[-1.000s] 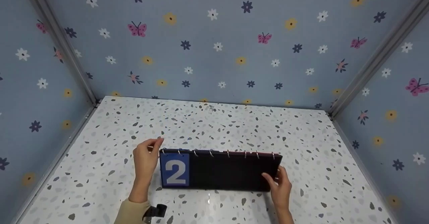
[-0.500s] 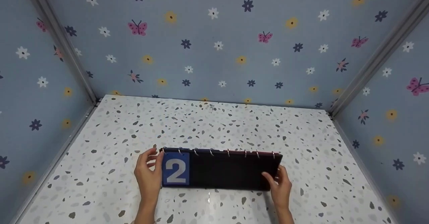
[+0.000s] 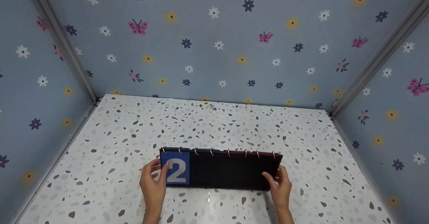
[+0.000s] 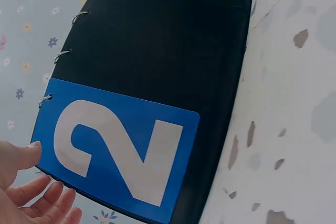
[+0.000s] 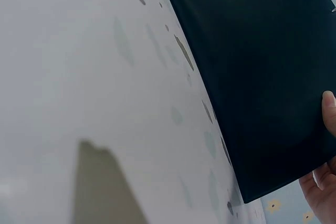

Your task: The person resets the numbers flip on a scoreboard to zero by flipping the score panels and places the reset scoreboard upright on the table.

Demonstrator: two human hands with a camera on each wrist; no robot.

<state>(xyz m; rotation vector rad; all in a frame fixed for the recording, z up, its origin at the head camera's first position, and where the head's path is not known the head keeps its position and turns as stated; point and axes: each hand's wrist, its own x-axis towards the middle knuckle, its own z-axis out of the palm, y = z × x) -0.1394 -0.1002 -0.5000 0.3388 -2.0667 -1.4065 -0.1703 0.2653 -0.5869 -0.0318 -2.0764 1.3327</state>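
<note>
A black flip scoreboard (image 3: 231,170) stands on the table, leaning back a little, with metal rings along its top edge. At its left end hangs a blue card (image 4: 173,169) with a white number 2. My left hand (image 3: 154,183) holds the scoreboard's left edge, thumb over the front beside the 2 and fingers at the edge and behind. At the lower right corner my right hand (image 3: 281,188) grips the board, its thumb (image 5: 329,109) on the black face and its fingers partly hidden behind. The board's back is out of sight.
The speckled white table (image 3: 214,127) reaches back to a blue flowered wall panel (image 3: 201,56). Similar panels stand at left and right, joined by grey metal corner posts (image 3: 63,43). Red card edges (image 3: 251,152) show along the board's top right.
My left hand has come down from above the scoreboard's top left corner to its left edge and now holds it there. My right hand has kept its place.
</note>
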